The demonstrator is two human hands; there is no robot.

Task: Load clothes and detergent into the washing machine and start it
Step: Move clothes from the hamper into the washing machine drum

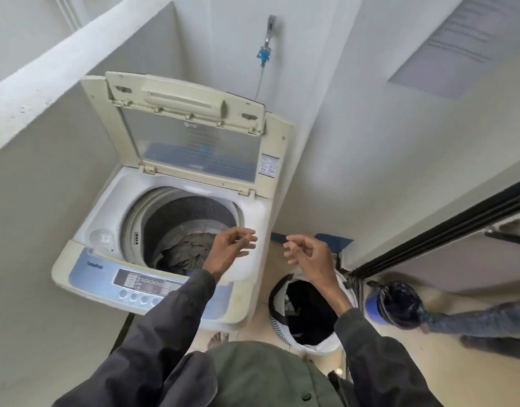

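Observation:
A cream top-loading washing machine stands in a corner, its lid raised against the wall. Grey and dark clothes lie at the bottom of the drum. My left hand hovers over the drum's right rim, fingers loosely curled and holding nothing. My right hand hangs in the air just right of the machine, above a white laundry basket; it too is empty with relaxed fingers. Dark clothes lie inside the basket. No detergent is in view.
The blue control panel with buttons runs along the machine's front edge. A tap and hose hang on the wall behind. At the right a mirrored sliding door reflects my arm. Tiled floor and my bare foot show below.

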